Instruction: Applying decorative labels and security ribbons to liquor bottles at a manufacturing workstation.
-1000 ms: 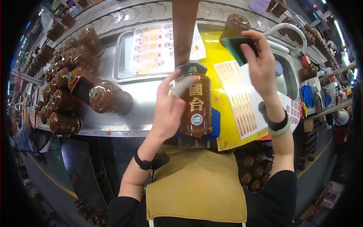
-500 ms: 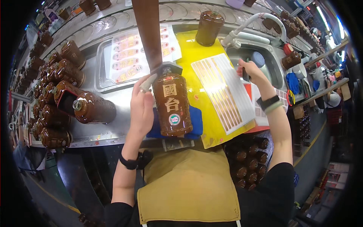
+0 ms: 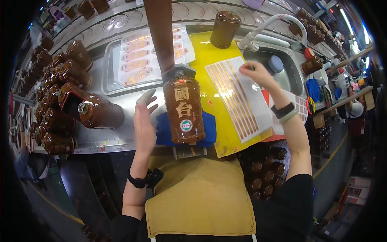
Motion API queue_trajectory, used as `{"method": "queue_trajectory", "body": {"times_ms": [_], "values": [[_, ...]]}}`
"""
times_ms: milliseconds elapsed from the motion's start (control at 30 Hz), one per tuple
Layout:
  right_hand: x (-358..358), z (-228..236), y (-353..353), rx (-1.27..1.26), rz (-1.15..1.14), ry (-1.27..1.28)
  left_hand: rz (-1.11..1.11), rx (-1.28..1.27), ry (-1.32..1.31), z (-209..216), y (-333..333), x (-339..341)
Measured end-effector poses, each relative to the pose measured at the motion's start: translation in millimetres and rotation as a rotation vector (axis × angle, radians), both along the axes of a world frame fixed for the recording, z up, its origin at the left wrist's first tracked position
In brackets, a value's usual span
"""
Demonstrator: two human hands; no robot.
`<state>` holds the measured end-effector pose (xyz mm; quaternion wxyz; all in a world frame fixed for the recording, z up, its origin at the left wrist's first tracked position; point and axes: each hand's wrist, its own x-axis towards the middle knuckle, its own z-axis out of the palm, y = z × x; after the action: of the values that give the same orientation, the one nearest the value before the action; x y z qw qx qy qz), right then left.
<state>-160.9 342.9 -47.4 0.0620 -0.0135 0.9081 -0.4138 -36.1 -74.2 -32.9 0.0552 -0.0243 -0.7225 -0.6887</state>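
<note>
A brown glazed bottle with gold characters and a round green-and-white emblem lies in front of me on a blue cloth. Its neck meets a grey holder at the end of a brown beam. Just left of the bottle is my left hand, open, fingers apart, with a pale cover on a fingertip; it holds nothing. My right hand hovers over the upper right of a sheet of gold strips, fingers pinched together. Something small and dark shows at the fingers, too little to name.
The strip sheet lies on a yellow mat. Label sheets cover a metal tray at left. Several brown bottles crowd the left side; another bottle stands at the back. A curved faucet rises beside a sink at right.
My left hand has drawn back from the bottle's upper left side, fingers spreading. My right hand has moved left, from the sink's edge to over the strip sheet.
</note>
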Motion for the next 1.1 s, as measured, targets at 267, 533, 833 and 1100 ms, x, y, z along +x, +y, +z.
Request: {"method": "queue_trajectory", "body": {"times_ms": [267,533,833,1100], "values": [[12.2,-29.7,26.5,0.409,-0.404,-0.061,-0.015,-0.058,0.042,3.0,-8.2,9.8],[24.5,-33.9,37.2,0.090,-0.544,0.036,-0.042,0.111,-0.030,6.2,-10.1,12.5],[121.6,76.9,-86.7,-0.115,-0.044,0.105,-0.210,0.080,0.084,54.8,-7.0,19.1],[172.3,117.8,-161.2,-0.270,0.383,0.073,-0.438,-0.192,0.275,63.0,18.9,36.3]]}}
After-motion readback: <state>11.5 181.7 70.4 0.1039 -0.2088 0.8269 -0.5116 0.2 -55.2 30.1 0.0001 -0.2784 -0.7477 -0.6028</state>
